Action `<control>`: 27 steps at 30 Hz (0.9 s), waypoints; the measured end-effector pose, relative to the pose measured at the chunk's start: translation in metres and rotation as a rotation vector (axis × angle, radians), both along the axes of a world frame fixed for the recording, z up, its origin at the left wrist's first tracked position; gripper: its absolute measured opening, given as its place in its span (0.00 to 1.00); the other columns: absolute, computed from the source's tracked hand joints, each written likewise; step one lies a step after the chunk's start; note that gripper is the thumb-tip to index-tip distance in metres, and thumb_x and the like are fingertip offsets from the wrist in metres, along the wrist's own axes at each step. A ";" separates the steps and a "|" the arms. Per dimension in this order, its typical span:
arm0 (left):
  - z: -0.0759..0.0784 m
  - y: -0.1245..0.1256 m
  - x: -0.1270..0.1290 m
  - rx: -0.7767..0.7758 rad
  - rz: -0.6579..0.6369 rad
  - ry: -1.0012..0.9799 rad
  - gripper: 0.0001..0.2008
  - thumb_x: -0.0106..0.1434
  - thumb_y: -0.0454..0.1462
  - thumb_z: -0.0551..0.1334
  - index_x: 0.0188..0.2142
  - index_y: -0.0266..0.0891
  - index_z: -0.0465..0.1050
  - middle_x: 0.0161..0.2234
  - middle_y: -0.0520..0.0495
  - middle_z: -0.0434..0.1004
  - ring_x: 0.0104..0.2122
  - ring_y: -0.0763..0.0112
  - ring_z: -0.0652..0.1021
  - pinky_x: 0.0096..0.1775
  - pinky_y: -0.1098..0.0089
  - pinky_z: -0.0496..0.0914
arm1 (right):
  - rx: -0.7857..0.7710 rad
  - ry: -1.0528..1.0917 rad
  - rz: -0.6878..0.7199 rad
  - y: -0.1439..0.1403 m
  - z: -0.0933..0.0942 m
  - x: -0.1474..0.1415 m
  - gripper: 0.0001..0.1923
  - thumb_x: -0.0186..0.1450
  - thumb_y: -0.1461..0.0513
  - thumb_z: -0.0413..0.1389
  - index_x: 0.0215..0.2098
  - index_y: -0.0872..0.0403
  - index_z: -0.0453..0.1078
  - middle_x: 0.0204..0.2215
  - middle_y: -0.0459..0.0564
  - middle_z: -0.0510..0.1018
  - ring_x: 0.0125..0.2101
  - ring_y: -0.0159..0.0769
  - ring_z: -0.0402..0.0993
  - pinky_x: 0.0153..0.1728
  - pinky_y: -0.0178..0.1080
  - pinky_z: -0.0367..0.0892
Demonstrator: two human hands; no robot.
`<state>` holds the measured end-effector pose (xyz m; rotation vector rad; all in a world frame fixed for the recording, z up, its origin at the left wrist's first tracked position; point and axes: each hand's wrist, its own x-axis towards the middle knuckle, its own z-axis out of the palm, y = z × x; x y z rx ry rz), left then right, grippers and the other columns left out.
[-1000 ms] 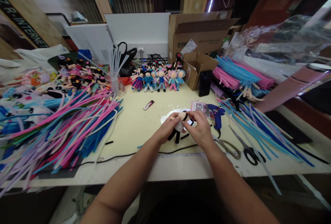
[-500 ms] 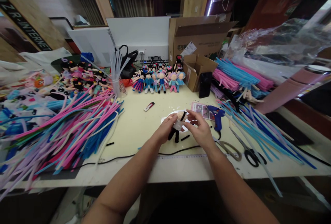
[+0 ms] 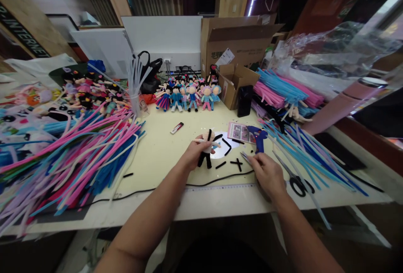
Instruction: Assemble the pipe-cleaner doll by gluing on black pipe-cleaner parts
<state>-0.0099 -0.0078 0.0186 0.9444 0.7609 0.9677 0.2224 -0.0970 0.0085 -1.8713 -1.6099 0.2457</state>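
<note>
The left hand (image 3: 192,158) was closed around a small pipe-cleaner doll (image 3: 207,149), fingers wrapped about its pale body, with the round head and a black strip showing above the hand and the two black legs hanging below, just over the table (image 3: 163,147). The right hand (image 3: 267,174) lay palm down on the table, its fingers curled over a pair of grey-handled scissors (image 3: 245,157), of which only the blade tips showed past the fingertips; whether the fingers actually gripped the scissors could not be told. Between the two hands lay several short black pipe-cleaner pieces (image 3: 236,164), some of them on a white oval plate (image 3: 222,150). Just beyond the right hand stood a blue glue gun (image 3: 258,137) beside a printed card (image 3: 239,132). A second pair of scissors, black-handled (image 3: 296,180), lay to the right. A large heap of pink, blue and lilac pipe cleaners (image 3: 78,155) covered the left of the table, and a row of finished dolls (image 3: 189,94) stood at the back.
</note>
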 end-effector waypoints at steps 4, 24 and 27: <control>0.000 0.001 0.000 -0.002 0.009 -0.003 0.17 0.53 0.39 0.64 0.42 0.35 0.68 0.33 0.44 0.79 0.24 0.73 0.76 0.28 0.72 0.67 | -0.059 -0.261 0.009 -0.016 -0.016 0.017 0.12 0.61 0.58 0.53 0.41 0.53 0.67 0.38 0.52 0.77 0.40 0.45 0.69 0.40 0.43 0.61; 0.002 0.001 0.001 -0.014 0.030 0.008 0.16 0.53 0.40 0.62 0.40 0.36 0.65 0.31 0.45 0.79 0.21 0.72 0.75 0.25 0.71 0.66 | -0.048 -0.167 -0.083 -0.022 -0.025 0.023 0.17 0.56 0.58 0.53 0.44 0.52 0.66 0.32 0.49 0.75 0.36 0.43 0.71 0.38 0.43 0.63; 0.003 0.001 0.001 -0.019 0.048 0.027 0.17 0.53 0.40 0.62 0.41 0.35 0.66 0.30 0.45 0.79 0.21 0.72 0.75 0.25 0.71 0.66 | -0.004 -0.135 -0.114 -0.031 -0.024 0.028 0.16 0.56 0.59 0.52 0.43 0.52 0.66 0.33 0.49 0.75 0.36 0.42 0.71 0.39 0.42 0.64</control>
